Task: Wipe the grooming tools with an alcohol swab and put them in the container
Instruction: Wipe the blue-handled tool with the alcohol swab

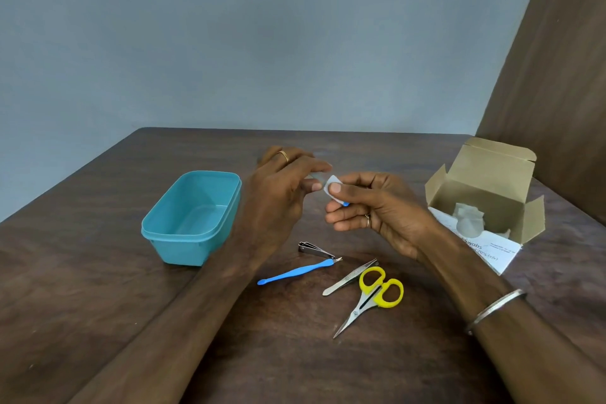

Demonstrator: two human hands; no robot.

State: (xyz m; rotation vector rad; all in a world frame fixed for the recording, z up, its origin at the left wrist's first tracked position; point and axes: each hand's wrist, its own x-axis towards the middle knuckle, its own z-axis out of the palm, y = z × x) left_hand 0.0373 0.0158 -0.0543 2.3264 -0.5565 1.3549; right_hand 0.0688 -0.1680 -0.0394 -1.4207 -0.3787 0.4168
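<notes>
Both hands right of the container [193, 218]: right hand [370, 207] pinches swab packet [333, 188], left hand [282, 187] pinches its edge (blurred).

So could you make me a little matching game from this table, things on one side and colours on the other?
Things:
1. container
2. scissors
3. cuticle pusher
4. swab box

Colours:
A. yellow handles
B. plain brown cardboard
C. teal
D. bright blue handle

Pairs: 1-C, 2-A, 3-D, 4-B
</notes>
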